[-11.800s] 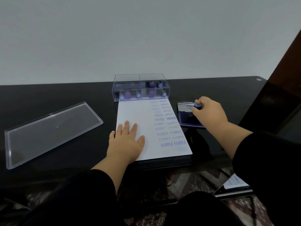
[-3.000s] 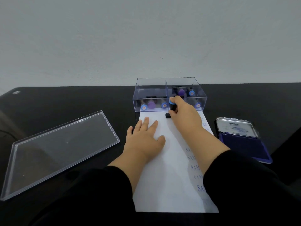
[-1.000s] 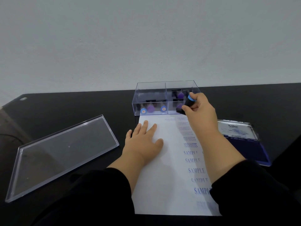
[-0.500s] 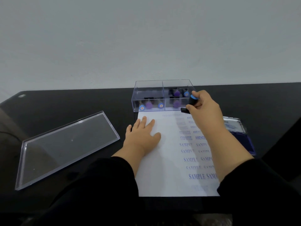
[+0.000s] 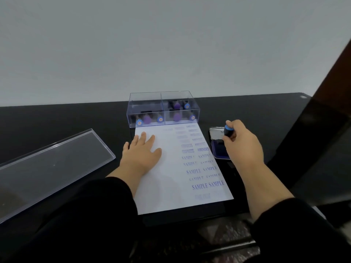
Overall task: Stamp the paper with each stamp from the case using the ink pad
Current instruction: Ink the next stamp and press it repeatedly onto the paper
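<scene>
Right hand (image 5: 242, 143): pinches the black, blue-capped stamp (image 5: 227, 131) over the open blue ink pad (image 5: 220, 151) — press squarely.
Left hand (image 5: 141, 151): flat, fingers straight, pinning the white printed paper (image 5: 171, 186).

A single head-worn camera looks forward and down across the desk (image 5: 57, 118) from its near edge, facing the pale wall (image 5: 171, 44) behind the far edge. It sits close: both sleeves fill the bottom of the wide-angle view, and the desk's far right corner shows.
</scene>
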A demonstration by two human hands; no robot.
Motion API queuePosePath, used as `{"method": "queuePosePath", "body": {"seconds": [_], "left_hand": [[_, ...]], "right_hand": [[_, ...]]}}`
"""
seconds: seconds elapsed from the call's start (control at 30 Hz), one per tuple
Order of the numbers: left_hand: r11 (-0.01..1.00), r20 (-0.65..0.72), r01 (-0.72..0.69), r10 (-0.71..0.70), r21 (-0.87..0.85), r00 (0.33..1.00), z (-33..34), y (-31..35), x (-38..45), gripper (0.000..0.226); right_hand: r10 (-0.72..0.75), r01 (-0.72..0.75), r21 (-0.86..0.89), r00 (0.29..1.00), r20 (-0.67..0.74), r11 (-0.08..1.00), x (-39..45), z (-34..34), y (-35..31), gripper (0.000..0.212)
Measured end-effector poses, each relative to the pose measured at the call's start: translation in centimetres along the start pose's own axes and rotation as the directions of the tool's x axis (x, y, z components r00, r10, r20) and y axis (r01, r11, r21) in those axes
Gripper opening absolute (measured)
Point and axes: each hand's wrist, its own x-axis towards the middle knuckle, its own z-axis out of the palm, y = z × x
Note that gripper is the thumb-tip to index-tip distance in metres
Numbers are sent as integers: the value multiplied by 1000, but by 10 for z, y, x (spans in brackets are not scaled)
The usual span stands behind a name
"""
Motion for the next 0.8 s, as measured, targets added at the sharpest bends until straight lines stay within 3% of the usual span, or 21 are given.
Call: {"method": "queuePosePath", "body": {"seconds": [0.8], "left_hand": [[999, -9, -48, 48, -25, 999, 1, 1, -3, 58]], "right_hand": [[77, -76, -90, 997, 6, 993, -13, 5, 2, 33]]}}
